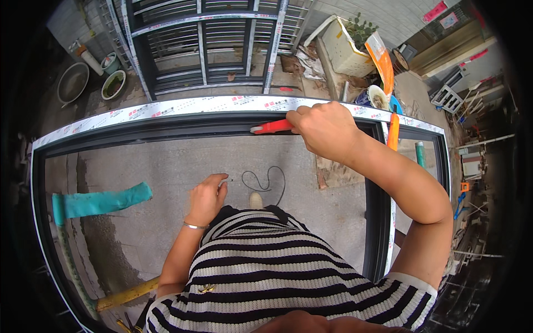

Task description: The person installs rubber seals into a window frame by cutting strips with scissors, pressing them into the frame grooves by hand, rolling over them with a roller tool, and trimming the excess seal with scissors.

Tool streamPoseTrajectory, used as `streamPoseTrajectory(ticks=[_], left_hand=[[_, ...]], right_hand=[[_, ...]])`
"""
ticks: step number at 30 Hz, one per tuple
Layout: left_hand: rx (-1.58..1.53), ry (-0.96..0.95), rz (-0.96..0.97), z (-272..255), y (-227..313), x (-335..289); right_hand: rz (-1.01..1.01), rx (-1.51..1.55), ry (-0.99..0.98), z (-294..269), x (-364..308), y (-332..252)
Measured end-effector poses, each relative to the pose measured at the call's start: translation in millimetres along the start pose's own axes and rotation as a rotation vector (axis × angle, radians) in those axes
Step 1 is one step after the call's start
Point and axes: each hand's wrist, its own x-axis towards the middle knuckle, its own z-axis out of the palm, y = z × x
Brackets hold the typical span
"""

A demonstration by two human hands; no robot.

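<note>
My right hand (325,130) is closed round a red-handled tool (273,127), whose pale grey tip points left. The tip rests at the inner groove along the far side of a large dark window frame (183,109), which is covered with printed white film. Over the frame's opening, near my body, hangs my left hand (206,198). Its fingers are loosely bent with the thumb apart, and nothing shows in them. Right of it a thin black cord (285,183) loops over the ground below. An orange-handled tool (393,132) lies across the frame's right upright.
Teal-wrapped support (100,204) stands inside the frame at left, and a yellow bar (126,294) at lower left. Beyond, another filmed frame (202,18) leans upright. Basins (73,83), a white planter box (347,50) and a bucket (377,97) stand farther off.
</note>
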Motion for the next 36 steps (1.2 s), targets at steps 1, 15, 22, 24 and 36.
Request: streamPoseTrajectory(ticks=[1,15,22,24,36], left_hand=[[0.009,0.013,-0.011,-1.7,0.1,-1.3],[-0.004,0.124,-0.198,-39.5,-25.3,-30.1],[-0.029,0.211,-0.265,-53.6,-41.4,-45.3],[-0.036,0.248,-0.268,-54.1,-47.4,-50.3],[-0.149,0.396,-0.336,-60.9,-61.6,-52.8]], right_hand=[[0.002,-0.003,-0.004,-1.3,3.1,-3.1],[-0.169,-0.029,0.06,-16.6,100.8,-98.3],[-0.291,-0.026,0.077,-36.4,151.2,-141.3],[-0.312,-0.034,0.076,-43.7,164.8,-155.5],[-0.241,-0.132,-0.073,-70.0,163.6,-164.3]])
